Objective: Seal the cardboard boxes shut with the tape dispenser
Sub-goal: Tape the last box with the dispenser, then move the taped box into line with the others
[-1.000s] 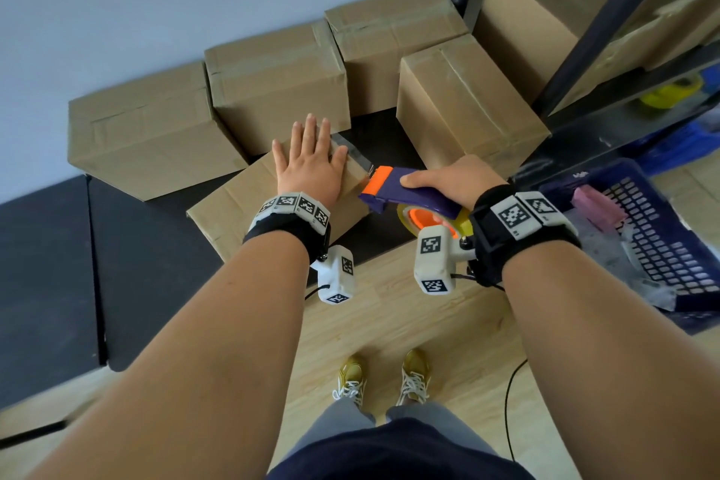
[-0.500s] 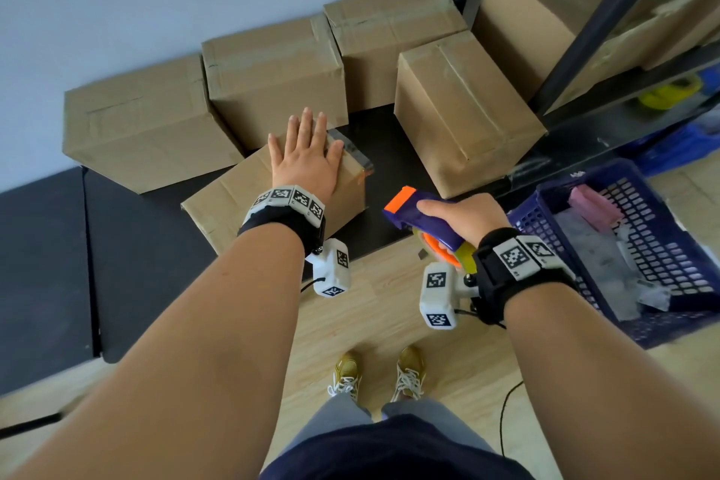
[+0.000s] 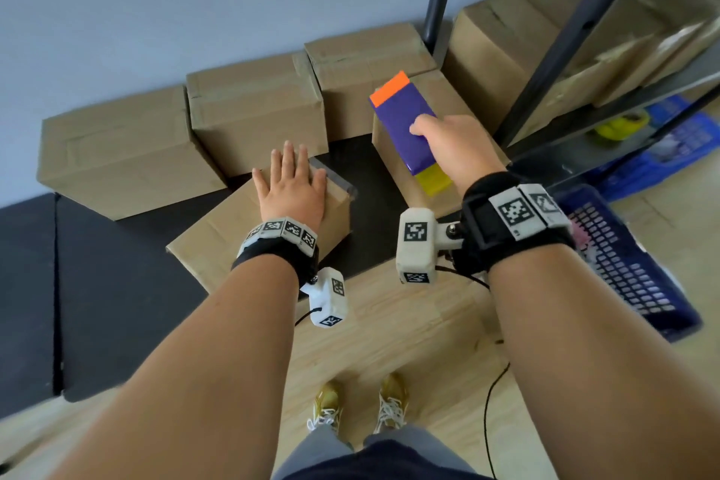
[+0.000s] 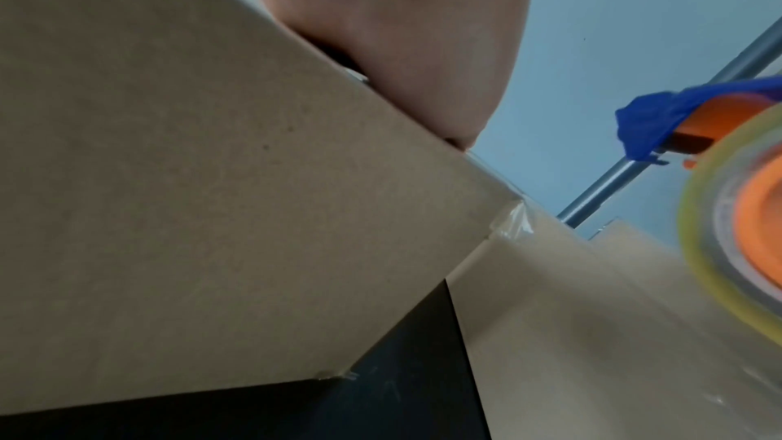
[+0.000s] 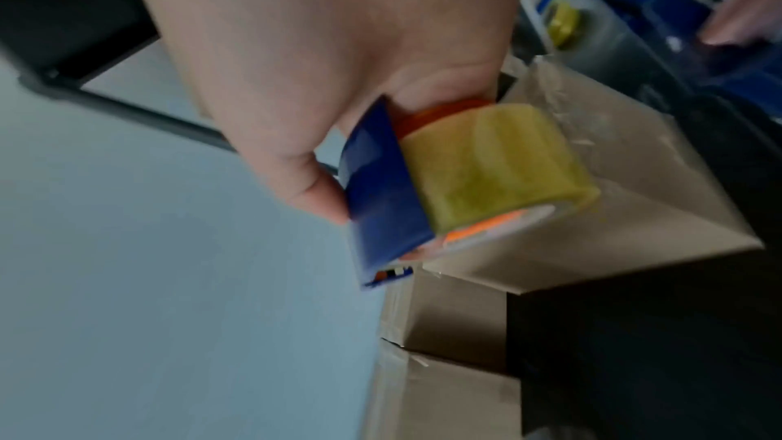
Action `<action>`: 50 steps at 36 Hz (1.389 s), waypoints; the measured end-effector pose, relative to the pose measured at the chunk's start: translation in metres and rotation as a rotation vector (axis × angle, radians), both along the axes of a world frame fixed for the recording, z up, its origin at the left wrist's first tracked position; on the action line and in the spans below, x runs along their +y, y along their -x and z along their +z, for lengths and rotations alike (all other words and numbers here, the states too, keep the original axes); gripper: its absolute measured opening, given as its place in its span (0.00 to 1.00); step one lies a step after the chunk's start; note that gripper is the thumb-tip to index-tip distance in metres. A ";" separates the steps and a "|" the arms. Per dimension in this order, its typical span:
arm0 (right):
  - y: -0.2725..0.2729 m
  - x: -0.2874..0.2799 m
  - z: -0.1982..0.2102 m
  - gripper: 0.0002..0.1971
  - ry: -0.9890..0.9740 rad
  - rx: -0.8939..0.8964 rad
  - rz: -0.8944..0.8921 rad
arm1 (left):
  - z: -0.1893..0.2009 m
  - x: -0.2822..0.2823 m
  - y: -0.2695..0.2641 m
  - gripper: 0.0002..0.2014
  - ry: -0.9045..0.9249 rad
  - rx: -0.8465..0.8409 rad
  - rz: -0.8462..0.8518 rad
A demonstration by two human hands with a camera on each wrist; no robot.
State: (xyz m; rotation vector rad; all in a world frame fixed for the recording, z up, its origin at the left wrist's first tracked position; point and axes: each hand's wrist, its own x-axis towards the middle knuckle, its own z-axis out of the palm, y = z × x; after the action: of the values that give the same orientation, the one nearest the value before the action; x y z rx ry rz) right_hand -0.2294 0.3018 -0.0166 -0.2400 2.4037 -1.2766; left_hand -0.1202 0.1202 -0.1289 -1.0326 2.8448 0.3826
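While taped boxes (image 3: 253, 109) crowd behind, blue basket (image 3: 631, 273) sits right.

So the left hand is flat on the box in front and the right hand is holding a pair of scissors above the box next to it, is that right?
Not quite. The left hand does lie flat on the front box, but the right hand holds a tape dispenser, not scissors, above the neighbouring box. The head view shows its purple body and orange tip; the right wrist view shows the yellowish tape roll.
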 end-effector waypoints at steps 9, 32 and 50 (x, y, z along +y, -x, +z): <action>0.038 -0.008 -0.039 0.16 -0.390 0.358 0.102 | -0.008 0.008 0.008 0.30 0.023 0.035 0.034; 0.014 -0.019 -0.051 0.06 -0.132 0.736 -0.065 | 0.011 -0.001 0.007 0.30 0.019 0.080 0.073; -0.071 -0.055 -0.113 0.11 0.083 -0.106 -0.218 | 0.026 -0.028 -0.009 0.21 -0.232 0.282 0.151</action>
State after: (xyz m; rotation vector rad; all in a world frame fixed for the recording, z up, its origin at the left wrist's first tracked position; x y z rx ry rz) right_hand -0.1584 0.2467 -0.1292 0.0676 2.3390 -1.4474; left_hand -0.1116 0.0919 -0.1033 -1.2348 2.8684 0.9155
